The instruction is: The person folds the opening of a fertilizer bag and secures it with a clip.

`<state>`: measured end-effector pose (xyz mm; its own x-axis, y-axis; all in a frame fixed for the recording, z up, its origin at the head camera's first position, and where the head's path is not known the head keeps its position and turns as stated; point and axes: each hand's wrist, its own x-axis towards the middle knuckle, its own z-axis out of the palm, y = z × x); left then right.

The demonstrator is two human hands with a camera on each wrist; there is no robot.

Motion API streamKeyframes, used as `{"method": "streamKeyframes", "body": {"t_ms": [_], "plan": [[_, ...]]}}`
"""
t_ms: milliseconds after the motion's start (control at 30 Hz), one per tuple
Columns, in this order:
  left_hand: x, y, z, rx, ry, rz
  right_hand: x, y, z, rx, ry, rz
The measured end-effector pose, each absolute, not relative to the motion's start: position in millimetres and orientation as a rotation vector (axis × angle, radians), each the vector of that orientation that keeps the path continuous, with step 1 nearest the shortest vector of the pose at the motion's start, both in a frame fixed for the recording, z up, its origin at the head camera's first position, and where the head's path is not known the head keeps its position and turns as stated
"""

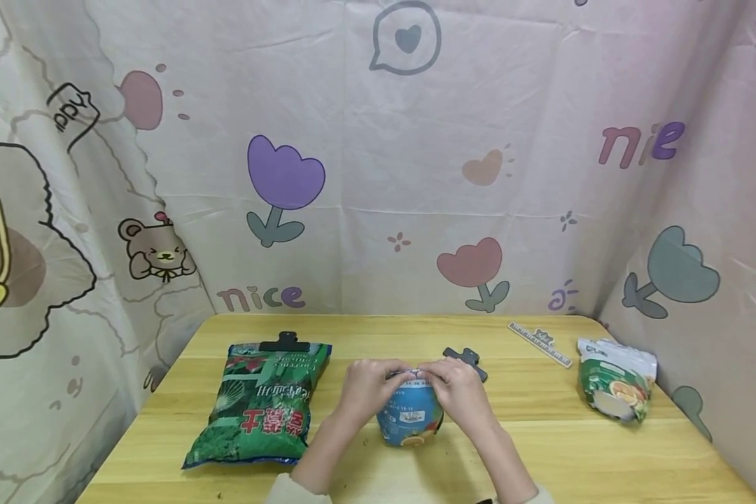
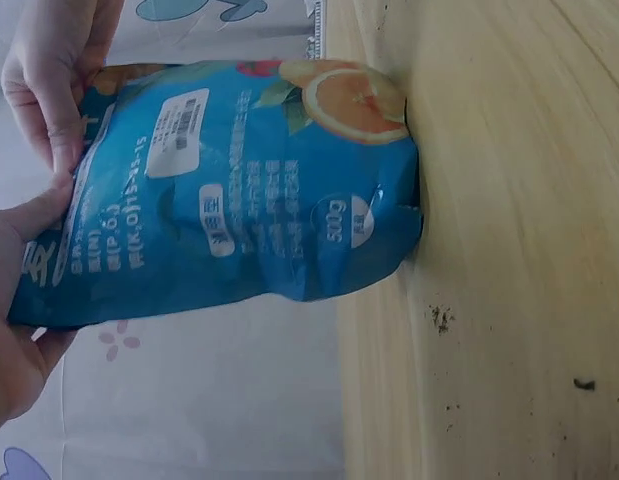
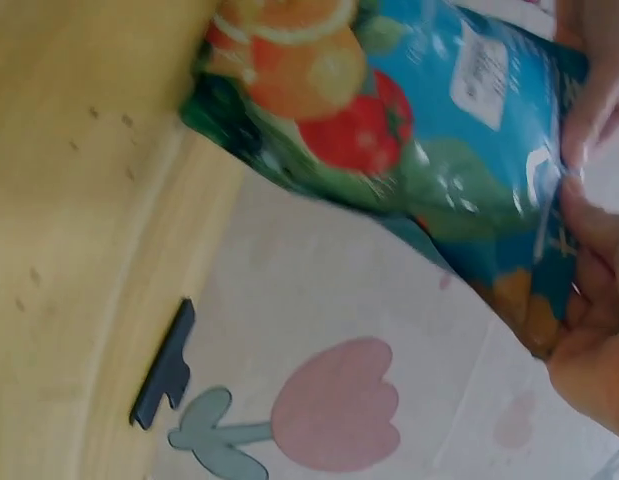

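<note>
A blue pouch (image 1: 409,413) printed with fruit stands upright on the table in the head view, "500g" showing on it in the left wrist view. My left hand (image 1: 368,385) pinches its top edge on the left, thumb in front. On the right, my right hand (image 1: 460,392) pinches the same edge, and both thumbs come close together at the middle. In the right wrist view the pouch (image 3: 389,130) shows an orange and a tomato. Just behind my right hand lies a black clip (image 1: 469,360) on the table.
At the left lies a large green bag (image 1: 264,406) with a black clip (image 1: 285,342) on its top edge. A white and green pouch (image 1: 616,381) sits at the right. A white ruler (image 1: 538,343) lies near the back edge of the wooden table (image 1: 529,455). Patterned curtains hang behind.
</note>
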<state>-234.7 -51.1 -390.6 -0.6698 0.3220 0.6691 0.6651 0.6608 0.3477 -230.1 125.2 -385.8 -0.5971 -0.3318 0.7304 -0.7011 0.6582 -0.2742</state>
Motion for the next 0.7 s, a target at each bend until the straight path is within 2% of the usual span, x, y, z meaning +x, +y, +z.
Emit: {"method": "streamKeyframes", "body": {"t_ms": [333, 700], "plan": [[-231, -70, -393, -0.745, -2.445, -1.262, -229, 153, -382, 0.737, -2.484, 1.012], [-234, -69, -396, -0.762, -2.337, -1.219, -234, 151, -388, 0.77, -2.349, 1.018]]}}
